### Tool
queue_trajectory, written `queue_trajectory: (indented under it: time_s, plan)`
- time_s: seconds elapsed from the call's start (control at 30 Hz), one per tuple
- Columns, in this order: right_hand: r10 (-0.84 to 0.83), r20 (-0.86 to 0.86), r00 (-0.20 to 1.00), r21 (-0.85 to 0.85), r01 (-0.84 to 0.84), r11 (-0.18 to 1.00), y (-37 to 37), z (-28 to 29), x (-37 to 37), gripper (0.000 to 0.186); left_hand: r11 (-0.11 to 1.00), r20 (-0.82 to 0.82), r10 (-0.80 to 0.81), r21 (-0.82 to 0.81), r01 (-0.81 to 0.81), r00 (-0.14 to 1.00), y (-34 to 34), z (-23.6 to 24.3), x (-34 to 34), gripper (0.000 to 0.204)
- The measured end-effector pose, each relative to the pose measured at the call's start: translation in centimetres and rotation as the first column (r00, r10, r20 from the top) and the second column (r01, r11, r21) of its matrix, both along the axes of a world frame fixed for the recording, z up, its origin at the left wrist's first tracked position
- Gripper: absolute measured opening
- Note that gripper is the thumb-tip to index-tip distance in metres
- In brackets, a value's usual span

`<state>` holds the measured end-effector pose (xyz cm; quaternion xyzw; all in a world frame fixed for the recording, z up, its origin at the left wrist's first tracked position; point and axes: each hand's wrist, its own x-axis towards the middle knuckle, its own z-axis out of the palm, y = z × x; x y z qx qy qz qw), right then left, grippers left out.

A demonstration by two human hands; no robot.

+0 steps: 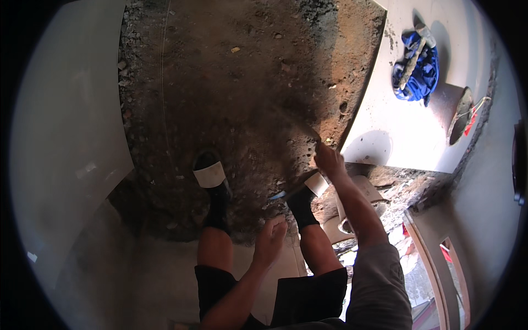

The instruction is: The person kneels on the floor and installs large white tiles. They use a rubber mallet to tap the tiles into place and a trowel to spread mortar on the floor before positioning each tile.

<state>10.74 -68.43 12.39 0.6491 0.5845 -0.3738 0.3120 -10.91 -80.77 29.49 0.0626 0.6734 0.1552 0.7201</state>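
My right hand (330,161) is closed round the near end of a slim, stick-like tool (300,125). The tool slants up and left over the brown earth (209,104); its far end is smeared by motion, so its kind is unclear. My left hand (270,237) hangs between my legs with its fingers loosely curled together and nothing visible in them. My feet stand on the soil in dark slippers with pale straps (210,175). Near my right foot lies a small bluish scrap (278,195).
Large pale tiles border the soil, one on the left (66,110) and one on the right (396,126). On the right tile lie a blue cloth (421,71) with a dirty tool on it and a bucket (461,116). Rubble and a frame (434,264) stand at lower right.
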Motion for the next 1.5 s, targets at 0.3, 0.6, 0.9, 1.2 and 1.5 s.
queue_trajectory:
  time_s: [0.3, 0.6, 0.9, 1.2, 1.5]
  plan:
    - [-0.034, -0.036, 0.999, 0.376, 0.045, 0.926, 18.8, -4.0, -7.9, 0.026, 0.998, 0.038, 0.053, -0.046, -0.051, 0.998, -0.2, 0.3, -2.3, 0.035]
    - [0.432, -0.041, 0.901, -0.171, -0.432, 0.886, -2.9, -0.4, -4.3, 0.021, 0.991, 0.022, 0.132, 0.032, -0.133, 0.991, 0.4, 1.0, -4.4, 0.034]
    - [0.128, -0.028, 0.991, 0.34, -0.111, 0.934, 10.3, -4.6, -15.2, 0.023, 0.99, 0.056, 0.143, 0.001, -0.143, 0.988, 0.6, 1.2, -6.7, 0.04]
    - [0.628, -0.095, 0.773, -0.275, -0.626, 0.73, -6.6, 2.7, -7.5, 0.026, 0.96, 0.07, 0.28, -0.006, -0.28, 0.957, 0.6, 1.3, -8.6, 0.039]
    - [0.259, -0.147, 0.955, 0.148, -0.238, 0.96, 1.3, -2.2, -16.3, 0.022, 0.968, -0.006, 0.25, 0.029, -0.25, 0.968, 0.2, 1.0, -8.5, 0.036]
